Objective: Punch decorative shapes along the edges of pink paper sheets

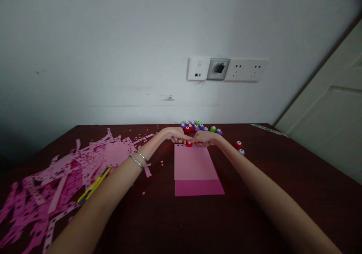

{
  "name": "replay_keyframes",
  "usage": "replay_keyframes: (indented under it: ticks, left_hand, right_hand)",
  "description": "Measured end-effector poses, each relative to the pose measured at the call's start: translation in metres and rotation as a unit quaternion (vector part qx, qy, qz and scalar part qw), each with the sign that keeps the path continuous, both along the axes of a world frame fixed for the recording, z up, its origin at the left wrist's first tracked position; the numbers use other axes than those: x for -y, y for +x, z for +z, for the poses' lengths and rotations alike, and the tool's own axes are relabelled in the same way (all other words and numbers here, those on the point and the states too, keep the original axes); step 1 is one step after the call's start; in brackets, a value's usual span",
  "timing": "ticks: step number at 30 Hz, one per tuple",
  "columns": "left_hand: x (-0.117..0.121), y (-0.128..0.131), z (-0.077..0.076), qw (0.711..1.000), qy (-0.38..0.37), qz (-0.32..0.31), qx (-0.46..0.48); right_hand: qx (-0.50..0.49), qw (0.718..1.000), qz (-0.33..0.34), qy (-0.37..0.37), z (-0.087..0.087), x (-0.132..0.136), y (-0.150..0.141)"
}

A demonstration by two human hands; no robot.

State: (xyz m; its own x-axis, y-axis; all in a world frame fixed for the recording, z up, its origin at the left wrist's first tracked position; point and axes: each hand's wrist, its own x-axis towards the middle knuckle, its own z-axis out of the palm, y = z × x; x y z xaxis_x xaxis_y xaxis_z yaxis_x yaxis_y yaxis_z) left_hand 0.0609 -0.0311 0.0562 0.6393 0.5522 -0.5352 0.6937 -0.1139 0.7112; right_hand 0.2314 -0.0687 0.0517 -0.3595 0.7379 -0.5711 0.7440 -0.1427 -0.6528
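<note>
A small red paper punch (189, 144) sits at the far edge of a light pink paper sheet (195, 163). My left hand (178, 134) is closed, its extended finger pressing on the punch's top from the left. From the right, my right hand (204, 138) presses there too, its fingers curled; the two hands meet over the punch and partly hide it. Small dark holes show along the sheet's far left edge. Beneath the light sheet lies a darker pink sheet (199, 188), its near part exposed.
Behind my hands stand several purple, red and green punches (195, 126). Another red punch (238, 144) and a purple one (241, 152) are at right. Punched pink scraps (68, 178) cover the left, with a yellow utility knife (94, 185). A wall backs the table.
</note>
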Motion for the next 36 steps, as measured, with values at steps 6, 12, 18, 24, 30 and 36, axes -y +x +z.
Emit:
replay_keyframes:
  ticks: [6, 12, 18, 24, 30, 36]
  left_hand:
    - [-0.013, 0.004, 0.0, 0.997, -0.053, -0.035, -0.04]
    - [-0.017, 0.011, 0.001, 0.995, -0.052, -0.056, -0.07]
    - [-0.012, 0.011, 0.003, 0.993, -0.031, -0.074, -0.091]
    - [-0.007, 0.011, -0.001, 0.994, 0.008, -0.048, -0.099]
    - [-0.002, 0.01, -0.004, 0.995, 0.034, -0.048, -0.086]
    - [0.0, 0.011, -0.009, 0.992, 0.048, -0.051, -0.104]
  right_hand:
    - [-0.019, 0.999, 0.001, -0.043, -0.003, -0.003, 0.0]
    - [-0.042, 0.998, 0.005, -0.041, -0.011, -0.005, 0.003]
    - [-0.03, 0.998, 0.006, -0.049, -0.011, -0.007, -0.001]
    - [-0.032, 0.998, 0.012, -0.058, -0.008, -0.004, -0.004]
    - [-0.017, 1.0, -0.002, -0.023, -0.006, 0.0, -0.008]
    - [-0.004, 1.0, -0.019, -0.007, -0.01, -0.004, -0.01]
